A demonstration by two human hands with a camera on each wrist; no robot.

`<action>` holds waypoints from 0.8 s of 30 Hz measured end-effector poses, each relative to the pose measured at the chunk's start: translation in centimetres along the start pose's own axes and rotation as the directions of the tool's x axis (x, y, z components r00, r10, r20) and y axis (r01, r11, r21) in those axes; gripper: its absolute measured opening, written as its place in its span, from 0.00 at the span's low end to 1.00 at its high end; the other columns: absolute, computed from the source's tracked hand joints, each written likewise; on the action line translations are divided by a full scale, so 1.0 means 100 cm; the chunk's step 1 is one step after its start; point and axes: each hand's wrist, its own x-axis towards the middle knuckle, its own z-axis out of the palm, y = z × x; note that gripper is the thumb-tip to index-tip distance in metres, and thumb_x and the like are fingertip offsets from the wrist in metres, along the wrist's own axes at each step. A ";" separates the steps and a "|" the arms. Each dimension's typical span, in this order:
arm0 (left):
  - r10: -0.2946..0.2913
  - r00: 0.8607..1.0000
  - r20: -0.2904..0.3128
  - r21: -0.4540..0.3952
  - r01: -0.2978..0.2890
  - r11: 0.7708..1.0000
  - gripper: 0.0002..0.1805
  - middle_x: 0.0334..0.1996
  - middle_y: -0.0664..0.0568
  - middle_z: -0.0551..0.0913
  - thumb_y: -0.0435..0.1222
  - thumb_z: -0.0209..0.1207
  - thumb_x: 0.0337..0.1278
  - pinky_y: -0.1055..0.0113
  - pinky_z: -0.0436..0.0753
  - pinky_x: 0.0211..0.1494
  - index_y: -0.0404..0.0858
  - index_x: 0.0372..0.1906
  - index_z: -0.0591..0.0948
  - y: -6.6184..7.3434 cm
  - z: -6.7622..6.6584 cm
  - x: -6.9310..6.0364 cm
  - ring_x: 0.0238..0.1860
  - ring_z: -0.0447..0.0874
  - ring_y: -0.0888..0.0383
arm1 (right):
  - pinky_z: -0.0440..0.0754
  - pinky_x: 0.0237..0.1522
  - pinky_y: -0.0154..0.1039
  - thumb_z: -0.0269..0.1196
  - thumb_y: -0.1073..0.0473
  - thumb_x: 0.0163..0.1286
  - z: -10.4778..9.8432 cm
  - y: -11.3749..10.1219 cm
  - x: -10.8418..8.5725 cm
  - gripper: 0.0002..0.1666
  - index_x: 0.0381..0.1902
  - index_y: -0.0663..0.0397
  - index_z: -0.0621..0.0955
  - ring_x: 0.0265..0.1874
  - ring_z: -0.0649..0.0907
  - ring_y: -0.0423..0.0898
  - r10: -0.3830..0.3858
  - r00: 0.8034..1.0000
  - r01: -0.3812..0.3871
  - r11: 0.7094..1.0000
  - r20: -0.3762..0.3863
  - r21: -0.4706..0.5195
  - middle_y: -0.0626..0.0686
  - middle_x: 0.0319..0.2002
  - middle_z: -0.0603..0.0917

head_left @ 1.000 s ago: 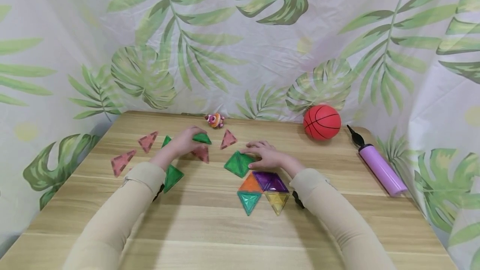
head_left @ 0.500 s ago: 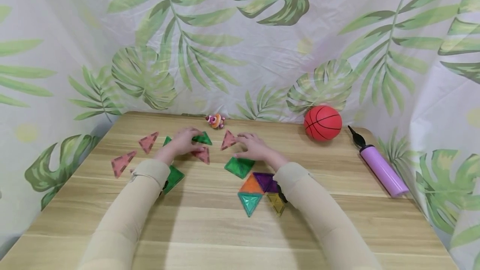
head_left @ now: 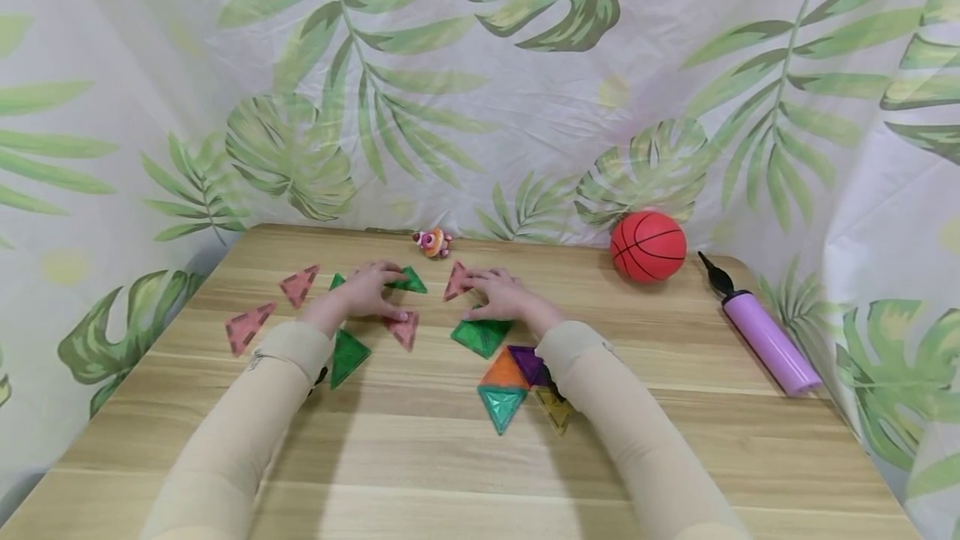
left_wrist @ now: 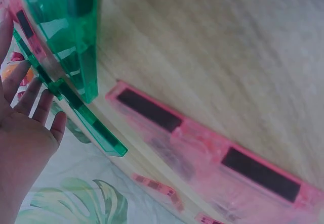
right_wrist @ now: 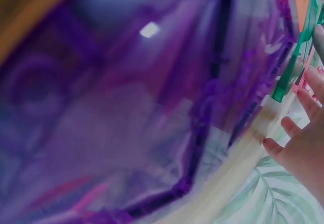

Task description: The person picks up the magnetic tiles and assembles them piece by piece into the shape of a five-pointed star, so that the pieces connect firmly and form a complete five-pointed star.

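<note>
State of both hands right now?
Left hand: open, thumb at a pink triangle, contact unclear.
Right hand: open, fingertips at another pink triangle, contact unclear.

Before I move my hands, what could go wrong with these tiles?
Your right sleeve covers part of the purple tile and the yellow tile in the head view, so it might brush them out of place. Your right hand spans a pink tile and nearby green tiles, so shifting one could nudge the others.
</note>
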 end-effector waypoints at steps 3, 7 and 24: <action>-0.003 1.000 0.006 0.009 0.003 1.000 0.44 0.67 0.38 0.61 0.56 0.68 0.43 0.33 0.49 0.65 0.40 0.66 0.70 0.001 0.001 -0.002 0.68 0.52 0.36 | 0.53 0.65 0.62 0.62 0.38 0.62 0.001 0.000 0.000 0.42 0.70 0.41 0.64 0.70 0.53 0.61 0.006 1.000 -0.006 1.000 0.008 -0.003 0.47 0.73 0.55; -0.002 1.000 -0.004 0.023 0.002 1.000 0.44 0.64 0.38 0.63 0.59 0.66 0.43 0.33 0.52 0.63 0.42 0.65 0.71 0.005 0.003 -0.002 0.66 0.57 0.37 | 0.53 0.65 0.63 0.62 0.37 0.62 0.001 -0.001 -0.002 0.42 0.70 0.41 0.64 0.70 0.53 0.61 0.008 1.000 -0.008 1.000 0.011 -0.002 0.47 0.73 0.56; 0.016 0.999 -0.045 0.035 -0.014 0.999 0.30 0.62 0.33 0.65 0.42 0.59 0.61 0.37 0.60 0.62 0.40 0.67 0.68 -0.001 0.000 0.012 0.62 0.62 0.35 | 0.53 0.64 0.64 0.61 0.36 0.62 -0.001 0.001 -0.004 0.42 0.71 0.37 0.62 0.70 0.53 0.60 -0.020 0.998 0.020 1.000 0.053 0.002 0.46 0.74 0.54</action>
